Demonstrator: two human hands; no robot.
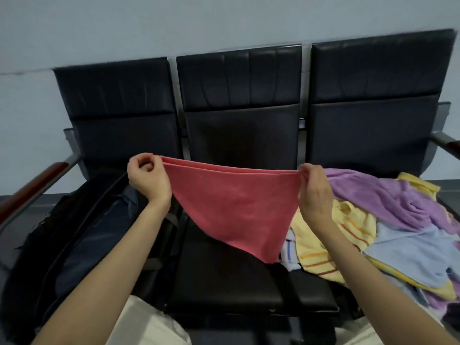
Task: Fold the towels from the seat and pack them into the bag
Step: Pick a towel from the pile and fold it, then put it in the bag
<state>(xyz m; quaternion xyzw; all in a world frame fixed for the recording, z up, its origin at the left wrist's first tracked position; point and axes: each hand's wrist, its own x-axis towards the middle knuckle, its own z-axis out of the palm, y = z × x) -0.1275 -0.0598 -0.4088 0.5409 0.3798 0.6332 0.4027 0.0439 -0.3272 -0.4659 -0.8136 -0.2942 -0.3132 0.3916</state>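
Pink cloth, one towel, hangs doubled over the middle seat, its long folded edge running level from side to side and its loose corner pointing down at the cushion. I see my left hand pinching the left end of that edge and my right hand pinching the right end, so each grip holds a top corner and the cloth sags between and below them. Left of the middle seat lies one dark bag, unzipped. Right of it sits one heap of towels: purple, yellow striped, pale blue; their exact count I cannot tell.
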